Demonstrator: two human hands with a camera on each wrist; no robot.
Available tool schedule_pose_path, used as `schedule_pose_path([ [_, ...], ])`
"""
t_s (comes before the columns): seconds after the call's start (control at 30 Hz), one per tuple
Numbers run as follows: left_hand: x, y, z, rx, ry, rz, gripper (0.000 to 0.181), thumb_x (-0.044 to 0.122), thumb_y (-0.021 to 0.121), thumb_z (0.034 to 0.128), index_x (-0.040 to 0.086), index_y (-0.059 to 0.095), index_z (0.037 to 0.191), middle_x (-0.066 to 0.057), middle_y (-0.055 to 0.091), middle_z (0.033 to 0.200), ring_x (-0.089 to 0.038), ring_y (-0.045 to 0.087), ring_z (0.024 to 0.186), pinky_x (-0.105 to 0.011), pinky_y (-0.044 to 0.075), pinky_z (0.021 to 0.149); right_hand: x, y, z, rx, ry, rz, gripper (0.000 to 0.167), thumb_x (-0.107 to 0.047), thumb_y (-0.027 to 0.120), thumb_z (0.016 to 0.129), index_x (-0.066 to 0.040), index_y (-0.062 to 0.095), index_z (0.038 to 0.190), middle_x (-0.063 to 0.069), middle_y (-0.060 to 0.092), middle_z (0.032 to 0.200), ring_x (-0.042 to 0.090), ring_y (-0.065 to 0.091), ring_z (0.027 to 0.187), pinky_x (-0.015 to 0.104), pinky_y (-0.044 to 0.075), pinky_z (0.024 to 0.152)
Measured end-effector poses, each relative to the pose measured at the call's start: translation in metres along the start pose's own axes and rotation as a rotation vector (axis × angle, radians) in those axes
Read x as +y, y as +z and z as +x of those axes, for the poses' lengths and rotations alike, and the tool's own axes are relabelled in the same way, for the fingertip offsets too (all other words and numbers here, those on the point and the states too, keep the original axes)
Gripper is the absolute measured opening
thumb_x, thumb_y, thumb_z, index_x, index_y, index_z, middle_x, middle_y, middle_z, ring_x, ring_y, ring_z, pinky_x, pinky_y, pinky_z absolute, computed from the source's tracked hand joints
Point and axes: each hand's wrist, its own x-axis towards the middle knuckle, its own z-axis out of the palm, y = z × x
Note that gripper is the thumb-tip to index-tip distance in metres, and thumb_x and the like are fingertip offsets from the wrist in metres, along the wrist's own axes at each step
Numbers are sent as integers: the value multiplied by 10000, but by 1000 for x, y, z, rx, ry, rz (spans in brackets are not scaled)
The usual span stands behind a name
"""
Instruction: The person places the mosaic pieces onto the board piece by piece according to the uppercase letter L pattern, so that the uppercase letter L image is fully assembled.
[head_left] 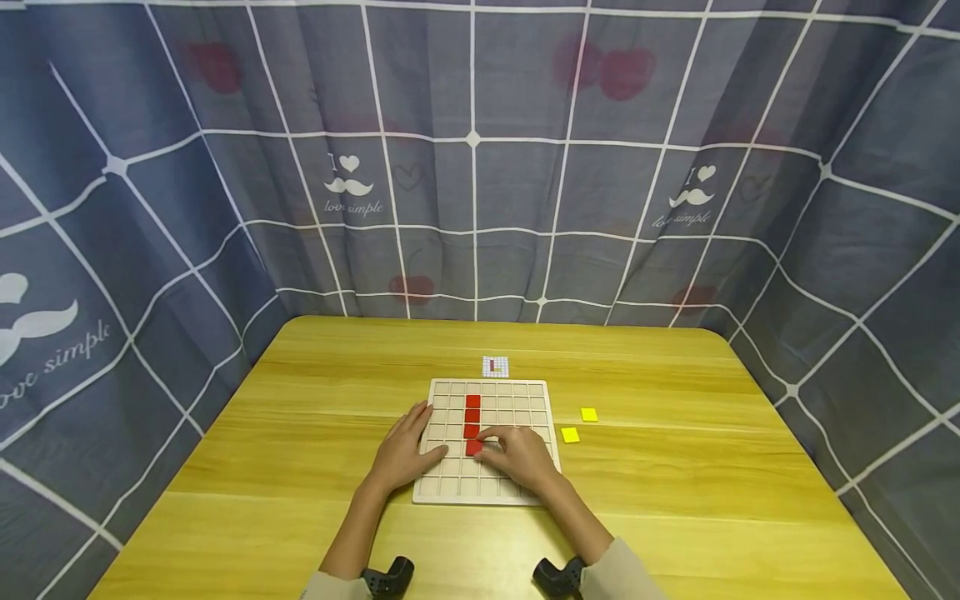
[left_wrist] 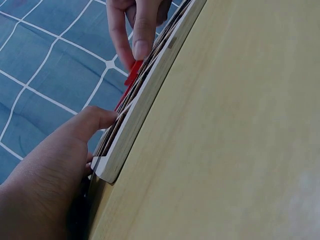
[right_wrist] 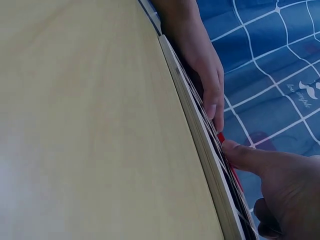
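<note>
A light wooden grid board (head_left: 513, 490) lies on the table with a column of red square tiles (head_left: 472, 415) in it. The right hand (head_left: 521, 457) pinches the lowest red tile (head_left: 473, 447) between thumb and fingers; in the left wrist view this red tile (left_wrist: 133, 73) looks tilted at the board's surface. The left hand (head_left: 402, 450) rests on the board's left edge, fingers extended, its thumb on the grid, seen also in the left wrist view as a hand (left_wrist: 55, 155) at the board's rim. The right thumb's tip touches red in the right wrist view.
Two yellow square tiles (head_left: 588, 414) lie on the table (head_left: 675, 467) to the right of the board. A small printed grid card (head_left: 495, 367) sits just behind the board. A grey-blue checked curtain (head_left: 517, 192) hangs behind the table and at both sides.
</note>
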Motion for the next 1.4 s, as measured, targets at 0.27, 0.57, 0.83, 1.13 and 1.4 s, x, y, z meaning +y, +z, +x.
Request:
schedule_pose_path([
  [0.27,1,1,1,-6,-5,-2,774,466,601,817,76,343,1434,-99,271,1487,-331,256,1339,-536,246,1037,-1,3,3,-16,-4,31,259,-390,720,770,-223,727,968,-162,345,481,-6,203,447,182,212,399],
  [0.57,1,1,1,-10,1,6,776,459,606,814,77,341,1435,-102,272,1486,-316,251,1345,-500,226,1059,9,-10,-4,13,39,100,259,-364,746,751,-221,726,966,-156,272,458,-4,170,442,182,204,401],
  [0.83,0,2,2,-7,10,11,780,458,610,810,70,343,1432,-111,281,1480,-302,246,1349,-486,219,1066,51,-44,-24,93,150,225,209,-288,740,777,-199,725,966,-117,271,462,-7,169,424,182,191,396],
  [1.13,0,1,1,8,7,6,775,455,615,810,61,357,1424,-125,293,1473,-332,267,1334,-533,268,1024,94,-81,-48,83,278,237,339,-325,731,775,-166,698,1072,-76,280,442,33,185,391,198,231,377],
  [1.4,-1,2,1,9,9,9,773,451,613,811,49,358,1421,-132,298,1469,-322,265,1337,-525,258,1033,107,-87,-55,-39,318,145,388,-369,742,752,-179,700,1088,-82,278,471,59,186,448,216,213,446],
])
